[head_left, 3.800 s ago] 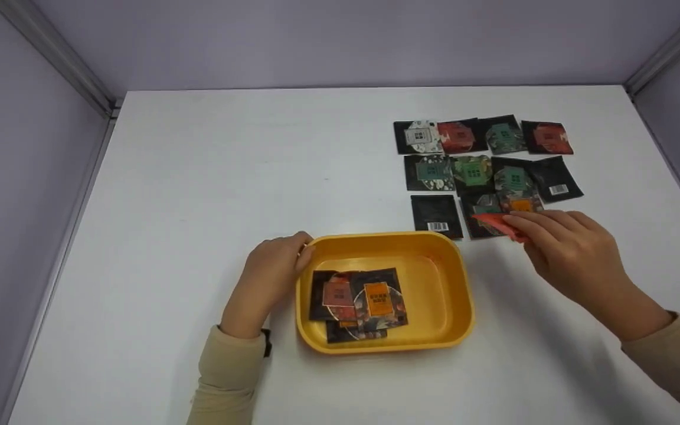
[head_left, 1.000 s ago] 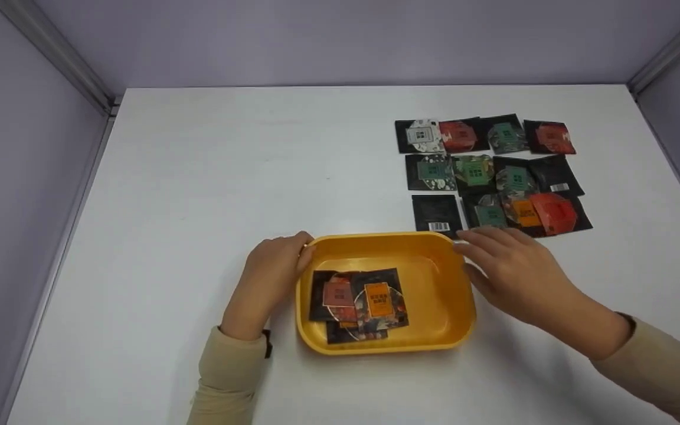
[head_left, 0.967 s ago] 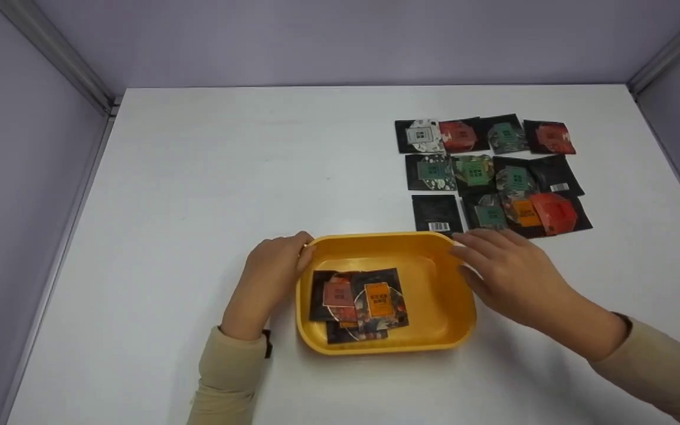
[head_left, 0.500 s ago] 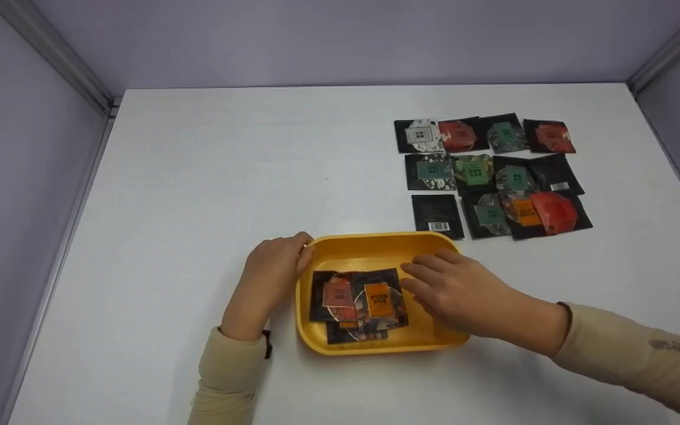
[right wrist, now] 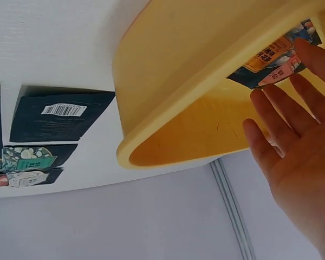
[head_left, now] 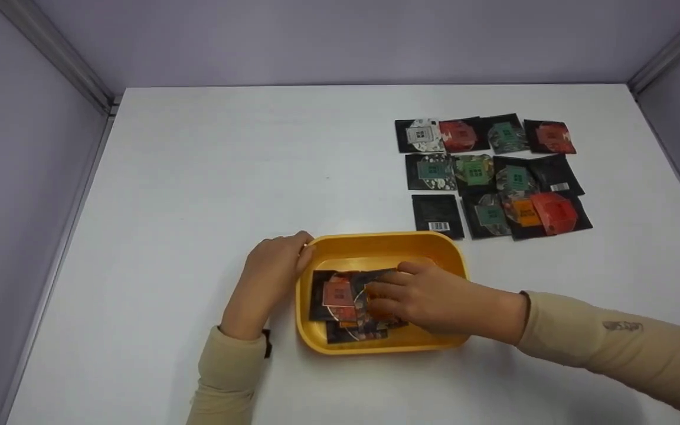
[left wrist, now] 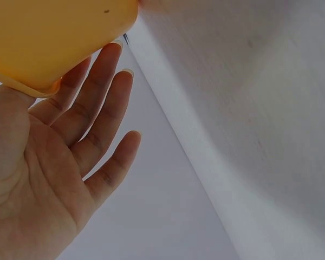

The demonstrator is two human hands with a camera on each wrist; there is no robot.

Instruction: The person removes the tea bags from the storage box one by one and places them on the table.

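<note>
A yellow plastic tub (head_left: 375, 235) stands at the table's front middle. My left hand (head_left: 272, 268) grips its left rim, thumb over the edge and fingers against the outer wall in the left wrist view. Inside the tub lie several flat square sachets: a black one with a red label (head_left: 339, 294), one with an orange label (right wrist: 265, 55), another partly beneath them. My right hand (head_left: 434, 298) reaches over the tub's right side, its fingers above the orange-label sachet and covering most of it. In the right wrist view those fingers are spread and loosely extended, the thumb close to the sachets.
Behind and right of the tub, sachets lie in three rows on the white table (head_left: 210, 177). The nearest row has a black sachet with a barcode (head_left: 437, 215) and a red sachet (head_left: 555, 213) overlapping its neighbour. Pale walls (head_left: 363, 44) surround the table.
A red sachet held earlier by my right hand now lies in the near row. That hand has since moved left, over the tub's sachets. My left hand stays on the rim.
</note>
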